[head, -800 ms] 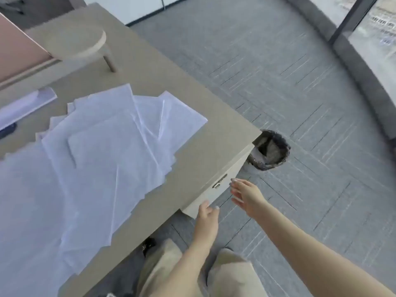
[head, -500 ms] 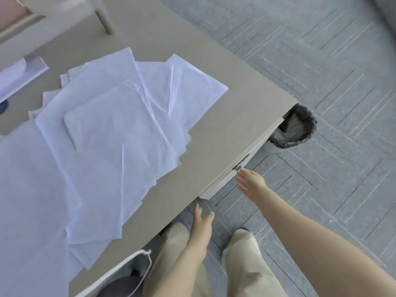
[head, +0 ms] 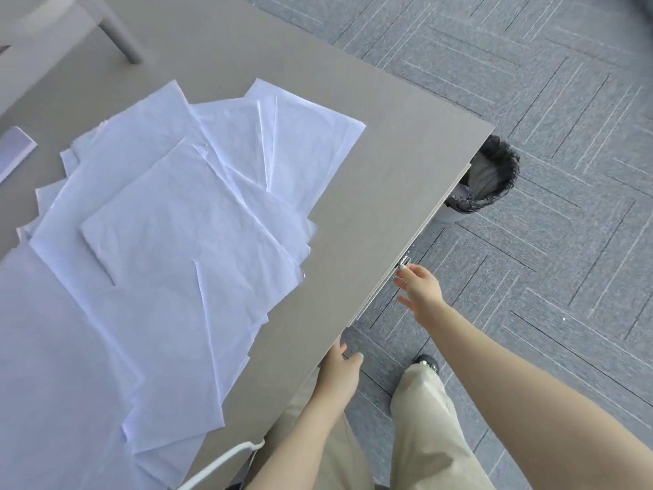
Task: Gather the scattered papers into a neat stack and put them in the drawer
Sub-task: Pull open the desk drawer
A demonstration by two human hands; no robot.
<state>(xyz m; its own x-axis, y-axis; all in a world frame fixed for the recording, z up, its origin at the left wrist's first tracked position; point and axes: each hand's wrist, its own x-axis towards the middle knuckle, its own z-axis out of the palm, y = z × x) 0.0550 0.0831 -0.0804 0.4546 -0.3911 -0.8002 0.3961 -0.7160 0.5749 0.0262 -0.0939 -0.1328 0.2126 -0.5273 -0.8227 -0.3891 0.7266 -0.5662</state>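
Several white papers (head: 183,249) lie fanned and overlapping across the left and middle of the grey desk (head: 388,164). Below the desk's right edge the drawer front (head: 429,226) shows as a thin pale strip, shut. Its small metal handle (head: 404,260) pokes out from under the edge. My right hand (head: 418,291) reaches to it with fingers spread, one fingertip touching the handle. My left hand (head: 339,369) is lower at the desk's near edge, its fingertips partly hidden beneath the edge, holding nothing that I can see.
A bin with a black liner (head: 489,178) stands on the grey carpet beside the desk's far corner. A white chair frame (head: 219,465) curves in at the bottom. A pale stand's leg (head: 116,33) rests on the desk at top left.
My right hand has moved up to the drawer handle and now touches it. My left hand has risen to the desk's edge. The view has tilted further over the desk.
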